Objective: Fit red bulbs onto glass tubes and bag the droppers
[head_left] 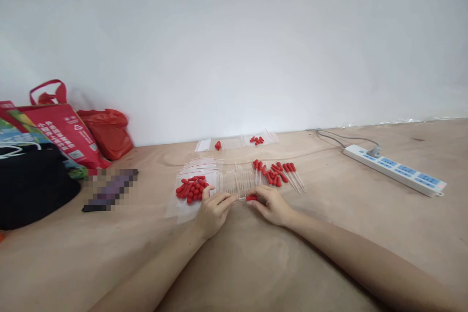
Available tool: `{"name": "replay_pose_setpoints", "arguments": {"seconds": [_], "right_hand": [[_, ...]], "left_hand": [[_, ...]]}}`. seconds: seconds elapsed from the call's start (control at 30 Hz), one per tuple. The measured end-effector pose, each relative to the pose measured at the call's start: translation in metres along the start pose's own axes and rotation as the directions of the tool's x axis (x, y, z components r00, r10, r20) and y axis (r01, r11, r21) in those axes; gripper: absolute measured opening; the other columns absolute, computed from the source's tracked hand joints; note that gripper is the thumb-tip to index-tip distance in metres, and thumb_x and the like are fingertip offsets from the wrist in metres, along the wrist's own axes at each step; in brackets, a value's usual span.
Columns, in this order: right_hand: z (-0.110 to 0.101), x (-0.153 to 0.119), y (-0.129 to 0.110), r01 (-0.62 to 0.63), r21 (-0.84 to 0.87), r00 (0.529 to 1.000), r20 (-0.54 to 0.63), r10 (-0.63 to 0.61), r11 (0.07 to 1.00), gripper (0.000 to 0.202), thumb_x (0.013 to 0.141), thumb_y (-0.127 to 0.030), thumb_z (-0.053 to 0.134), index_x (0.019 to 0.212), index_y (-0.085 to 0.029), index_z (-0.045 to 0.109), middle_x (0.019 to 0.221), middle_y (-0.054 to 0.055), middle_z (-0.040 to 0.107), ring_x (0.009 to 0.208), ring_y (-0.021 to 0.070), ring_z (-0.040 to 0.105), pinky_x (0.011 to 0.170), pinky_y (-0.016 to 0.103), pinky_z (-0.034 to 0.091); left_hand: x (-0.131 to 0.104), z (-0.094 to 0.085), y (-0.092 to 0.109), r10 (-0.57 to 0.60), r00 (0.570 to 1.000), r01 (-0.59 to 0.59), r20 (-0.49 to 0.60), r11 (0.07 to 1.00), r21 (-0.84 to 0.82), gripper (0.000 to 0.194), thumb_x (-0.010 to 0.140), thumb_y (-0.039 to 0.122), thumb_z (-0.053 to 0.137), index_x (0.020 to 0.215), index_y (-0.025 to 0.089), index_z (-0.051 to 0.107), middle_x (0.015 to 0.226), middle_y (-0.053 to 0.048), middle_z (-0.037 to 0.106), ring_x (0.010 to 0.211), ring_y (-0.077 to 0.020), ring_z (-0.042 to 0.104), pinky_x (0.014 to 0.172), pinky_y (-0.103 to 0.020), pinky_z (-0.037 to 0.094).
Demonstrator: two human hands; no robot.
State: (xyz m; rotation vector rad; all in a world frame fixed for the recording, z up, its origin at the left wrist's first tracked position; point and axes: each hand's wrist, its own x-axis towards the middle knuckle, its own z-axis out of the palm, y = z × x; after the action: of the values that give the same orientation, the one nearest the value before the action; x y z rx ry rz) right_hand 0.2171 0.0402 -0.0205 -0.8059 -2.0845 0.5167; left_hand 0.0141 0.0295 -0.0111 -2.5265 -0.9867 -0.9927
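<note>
My left hand (215, 212) is closed in a pinch on the end of a thin clear tube (242, 198). Facing it, my right hand (271, 204) pinches a red rubber bulb (251, 198) at the tube's other side. Whether the bulb is on the tube is too small to tell. Just beyond my hands lies a row of clear tubes (234, 180). Several red bulbs (192, 189) are heaped on plastic bags (200, 167) beside my left hand. More loose red bulbs (274, 175) and droppers with red bulbs (292, 173) lie beyond my right hand.
Small bags with red pieces (257, 140) lie near the wall. A white power strip (395, 169) with a grey cable is at the right. At the left are a red carrier bag (66, 134), a red plastic bag (109, 131), a black hat (34, 185) and a blurred dark object (111, 190).
</note>
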Motion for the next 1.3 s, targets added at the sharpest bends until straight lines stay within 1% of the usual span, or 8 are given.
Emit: {"name": "replay_pose_setpoints", "arguments": {"seconds": [0.1, 0.2, 0.33, 0.57, 0.7, 0.87, 1.03, 1.3], "right_hand": [[0.001, 0.000, 0.001, 0.027, 0.016, 0.999, 0.023, -0.028, 0.999, 0.014, 0.081, -0.021, 0.050, 0.091, -0.018, 0.060, 0.082, 0.005, 0.060, 0.073, 0.0131, 0.056, 0.066, 0.024, 0.045], [0.001, 0.001, 0.000, 0.048, 0.022, 0.999, 0.025, -0.049, 0.999, 0.014, 0.082, -0.023, 0.049, 0.087, -0.018, 0.060, 0.080, 0.005, 0.060, 0.073, 0.0133, 0.056, 0.065, 0.024, 0.046], [0.002, 0.000, 0.000, 0.102, 0.018, 0.995, -0.002, -0.102, 0.995, 0.015, 0.083, -0.021, 0.046, 0.085, -0.018, 0.060, 0.078, 0.005, 0.061, 0.072, 0.0133, 0.056, 0.065, 0.025, 0.046], [0.002, -0.002, 0.005, 0.183, -0.086, 0.983, -0.018, -0.185, 0.979, 0.017, 0.084, -0.026, 0.046, 0.084, -0.019, 0.061, 0.077, 0.006, 0.063, 0.069, 0.0140, 0.056, 0.066, 0.028, 0.042], [0.003, -0.003, 0.008, 0.210, -0.120, 0.978, 0.007, -0.211, 0.970, 0.017, 0.084, -0.027, 0.047, 0.085, -0.020, 0.063, 0.076, 0.005, 0.063, 0.069, 0.0138, 0.056, 0.068, 0.029, 0.041], [0.003, -0.004, 0.008, 0.206, -0.110, 0.978, 0.007, -0.206, 0.972, 0.019, 0.085, -0.025, 0.045, 0.086, -0.020, 0.063, 0.076, 0.005, 0.063, 0.067, 0.0132, 0.056, 0.066, 0.028, 0.041], [0.002, -0.004, 0.006, 0.191, -0.123, 0.981, 0.037, -0.188, 0.974, 0.019, 0.085, -0.028, 0.045, 0.082, -0.019, 0.062, 0.073, 0.005, 0.061, 0.066, 0.0135, 0.055, 0.065, 0.027, 0.040], [0.002, -0.003, 0.002, 0.210, -0.255, 0.975, 0.131, -0.182, 0.944, 0.014, 0.083, -0.025, 0.046, 0.083, -0.017, 0.058, 0.071, 0.004, 0.057, 0.067, 0.0142, 0.051, 0.064, 0.028, 0.035]], "left_hand": [[-0.001, -0.001, 0.000, 0.025, 1.000, -0.024, 0.012, 1.000, -0.017, 0.025, 0.086, 0.013, 0.038, 0.094, 0.022, 0.060, 0.078, -0.001, 0.067, 0.066, -0.0108, 0.059, 0.088, -0.038, 0.026], [-0.002, -0.001, -0.001, 0.050, 0.999, -0.050, 0.018, 0.999, -0.016, 0.027, 0.085, 0.011, 0.037, 0.095, 0.022, 0.059, 0.076, 0.000, 0.066, 0.065, -0.0104, 0.059, 0.085, -0.037, 0.027], [-0.004, 0.004, -0.003, 0.081, 0.996, -0.081, -0.032, 0.997, -0.007, 0.031, 0.082, 0.006, 0.035, 0.096, 0.021, 0.058, 0.074, -0.001, 0.065, 0.062, -0.0104, 0.057, 0.076, -0.034, 0.028], [-0.005, 0.007, -0.005, 0.127, 0.990, -0.127, -0.057, 0.992, 0.014, 0.035, 0.082, 0.003, 0.032, 0.096, 0.021, 0.058, 0.075, 0.000, 0.065, 0.062, -0.0099, 0.057, 0.069, -0.032, 0.026], [-0.004, 0.005, -0.003, 0.154, 0.988, -0.153, -0.016, 0.987, 0.042, 0.033, 0.084, 0.004, 0.031, 0.094, 0.020, 0.058, 0.073, 0.000, 0.065, 0.062, -0.0105, 0.057, 0.068, -0.031, 0.026], [-0.002, 0.003, -0.001, 0.175, 0.984, -0.174, -0.014, 0.982, 0.069, 0.036, 0.083, 0.002, 0.027, 0.093, 0.018, 0.058, 0.072, -0.001, 0.064, 0.062, -0.0108, 0.056, 0.067, -0.031, 0.027], [-0.001, 0.000, 0.001, 0.195, 0.978, -0.202, 0.077, 0.974, 0.102, 0.037, 0.082, 0.000, 0.027, 0.096, 0.018, 0.057, 0.073, -0.001, 0.064, 0.063, -0.0115, 0.055, 0.065, -0.030, 0.029], [0.000, 0.000, 0.005, 0.209, 0.978, -0.210, 0.019, 0.971, 0.115, 0.034, 0.085, 0.004, 0.028, 0.094, 0.017, 0.058, 0.070, -0.001, 0.063, 0.062, -0.0117, 0.054, 0.067, -0.031, 0.029]]}}
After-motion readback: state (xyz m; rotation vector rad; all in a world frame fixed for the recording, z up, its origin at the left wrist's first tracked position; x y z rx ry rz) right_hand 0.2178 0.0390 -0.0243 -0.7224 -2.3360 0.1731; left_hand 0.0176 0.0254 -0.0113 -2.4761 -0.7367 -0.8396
